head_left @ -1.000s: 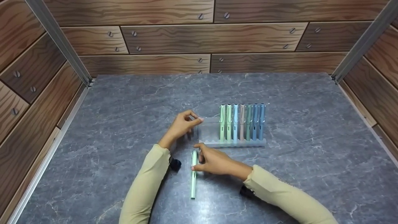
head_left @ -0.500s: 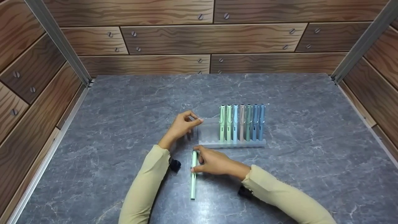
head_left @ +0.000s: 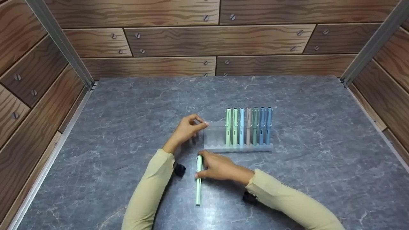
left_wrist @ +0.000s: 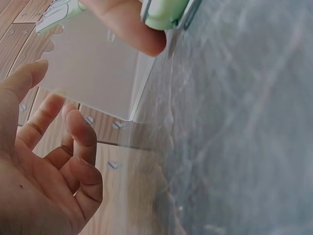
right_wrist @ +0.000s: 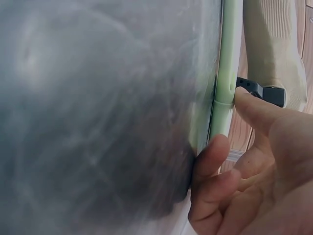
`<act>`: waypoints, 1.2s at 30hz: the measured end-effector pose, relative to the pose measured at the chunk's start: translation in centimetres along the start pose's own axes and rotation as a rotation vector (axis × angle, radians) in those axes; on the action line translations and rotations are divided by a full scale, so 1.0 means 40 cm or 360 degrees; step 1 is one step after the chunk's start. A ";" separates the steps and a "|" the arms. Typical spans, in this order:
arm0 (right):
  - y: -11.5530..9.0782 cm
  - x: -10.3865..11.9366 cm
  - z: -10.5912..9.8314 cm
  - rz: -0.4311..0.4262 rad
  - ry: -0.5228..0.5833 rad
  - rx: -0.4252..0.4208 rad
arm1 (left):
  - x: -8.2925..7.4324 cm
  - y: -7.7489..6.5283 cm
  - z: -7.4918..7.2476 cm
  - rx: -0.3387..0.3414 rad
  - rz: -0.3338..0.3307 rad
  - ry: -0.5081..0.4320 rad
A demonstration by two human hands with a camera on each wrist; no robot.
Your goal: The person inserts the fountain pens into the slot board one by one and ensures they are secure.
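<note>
A clear pen stand [head_left: 214,135] is on the table, with several capped pens [head_left: 242,126] upright in its right part. My left hand [head_left: 188,127] pinches the stand's upper left corner between thumb and index finger, its other fingers loosely curled. Closer to me lies a light green pen [head_left: 198,188], clip end toward the stand. My right hand [head_left: 219,166] grips it from the right, thumb across its middle and index finger at the cap end. In the right wrist view the thumb touches the pen [right_wrist: 226,73]; the left wrist view catches its cap end [left_wrist: 164,13].
The grey marbled table [head_left: 127,105] reaches back to wood-patterned walls [head_left: 217,40], with metal posts [head_left: 60,41] at the corners. The left part of the stand holds no pens. A black wrist camera [head_left: 179,170] hangs under the left sleeve, close to the light green pen.
My right index finger has come down onto the pen's cap end, and the hand has drawn slightly toward me and left. The left hand stays on the stand's corner.
</note>
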State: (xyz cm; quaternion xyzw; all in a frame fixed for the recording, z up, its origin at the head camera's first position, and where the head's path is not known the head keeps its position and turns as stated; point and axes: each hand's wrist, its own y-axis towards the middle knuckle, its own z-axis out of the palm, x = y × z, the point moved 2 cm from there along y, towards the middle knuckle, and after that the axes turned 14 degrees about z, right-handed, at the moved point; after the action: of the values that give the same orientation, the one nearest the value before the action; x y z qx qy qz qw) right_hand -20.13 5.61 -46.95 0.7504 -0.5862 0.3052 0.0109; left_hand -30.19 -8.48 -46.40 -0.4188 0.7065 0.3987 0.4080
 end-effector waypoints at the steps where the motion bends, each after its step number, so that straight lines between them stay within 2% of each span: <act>1: 0.000 0.001 0.000 -0.0001 -0.0006 -0.0003 | 0.000 0.000 0.000 0.0000 0.0000 0.0000; 9: 0.001 -0.004 0.001 0.0009 0.0089 0.0032 | 0.006 -0.001 0.000 0.0009 -0.0001 -0.0010; 16: 0.001 -0.015 -0.006 -0.0056 0.0248 0.0084 | 0.004 -0.003 0.001 0.0006 0.0001 -0.0024; 24: -0.003 -0.030 -0.010 -0.0145 0.0594 0.0303 | 0.004 -0.003 0.001 0.0005 0.0017 -0.0038; 36: -0.009 -0.051 -0.021 -0.0146 0.0922 0.0528 | 0.002 0.000 -0.001 0.0014 0.0017 -0.0045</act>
State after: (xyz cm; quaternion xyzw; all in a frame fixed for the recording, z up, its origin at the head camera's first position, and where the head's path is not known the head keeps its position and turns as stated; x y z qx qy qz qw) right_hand -20.43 7.82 -47.10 0.6495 -0.4668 0.5963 0.0684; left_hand -30.23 -8.55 -46.47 -0.4074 0.7048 0.4036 0.4177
